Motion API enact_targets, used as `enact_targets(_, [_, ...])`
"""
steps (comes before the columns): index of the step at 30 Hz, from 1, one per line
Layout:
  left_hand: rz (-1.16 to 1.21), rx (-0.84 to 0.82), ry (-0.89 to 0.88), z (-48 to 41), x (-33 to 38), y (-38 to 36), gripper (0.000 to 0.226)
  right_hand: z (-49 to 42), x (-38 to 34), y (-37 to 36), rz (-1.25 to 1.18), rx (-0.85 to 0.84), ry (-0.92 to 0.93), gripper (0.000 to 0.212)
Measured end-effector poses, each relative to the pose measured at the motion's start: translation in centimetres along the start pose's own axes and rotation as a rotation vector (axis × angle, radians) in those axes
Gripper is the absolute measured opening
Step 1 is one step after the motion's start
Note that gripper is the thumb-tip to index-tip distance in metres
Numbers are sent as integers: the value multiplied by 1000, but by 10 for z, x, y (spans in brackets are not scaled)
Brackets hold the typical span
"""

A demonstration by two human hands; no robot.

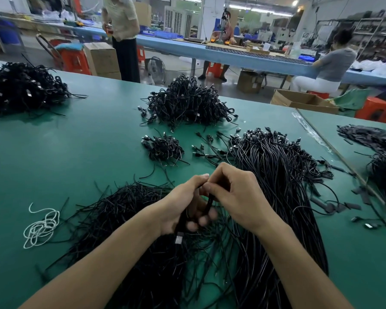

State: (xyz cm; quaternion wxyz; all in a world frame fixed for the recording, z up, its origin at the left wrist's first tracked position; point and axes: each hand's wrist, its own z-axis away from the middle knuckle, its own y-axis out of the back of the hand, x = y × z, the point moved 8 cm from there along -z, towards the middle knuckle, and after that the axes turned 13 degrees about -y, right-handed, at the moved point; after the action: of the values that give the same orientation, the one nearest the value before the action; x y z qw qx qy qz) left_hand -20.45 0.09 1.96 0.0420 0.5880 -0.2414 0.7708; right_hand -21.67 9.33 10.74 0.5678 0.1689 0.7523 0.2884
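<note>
Both hands meet just left of the straight cable bundle (276, 192), which lies on the green counter (65, 152). The left hand (181, 208) curls round a folded black cable (210, 204) whose metal plug (179, 239) hangs below the palm. The right hand (234, 192) pinches the same cable at its top, fingertips against the left's. Left of the bundle is a scatter of short black ties (125, 210) and, farther left, a white string coil (40, 228). Beyond the bundle sits a heap of coiled cables (187, 103).
</note>
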Motion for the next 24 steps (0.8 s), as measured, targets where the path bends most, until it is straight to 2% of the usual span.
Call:
enact_targets(4, [-138, 183, -84, -5, -1, 28, 59, -5, 17, -2, -48, 22, -84, 12])
enact_targets(7, [-33, 365, -156, -1, 0, 55, 55, -7, 43, 2, -30, 52, -225, 25])
enact_targets(9, [53, 474, -211, 3, 2, 69, 58, -5, 56, -10, 147, -64, -250, 14])
enact_targets(11, [104, 535, -286, 5, 5, 77, 62, 3, 63, -34, 321, -250, -233, 1])
enact_targets(14, [124, 582, -358, 6, 9, 82, 60, 16, 61, -67, 487, -395, -156, 17])
enact_targets(18, [208, 601, -427, 8, 12, 81, 55, 25, 55, -91, 664, -387, -28, 22])
enact_targets(24, [34, 535, -444, 10, 16, 81, 53, 28, 53, -89, 561, -364, -4, 14])
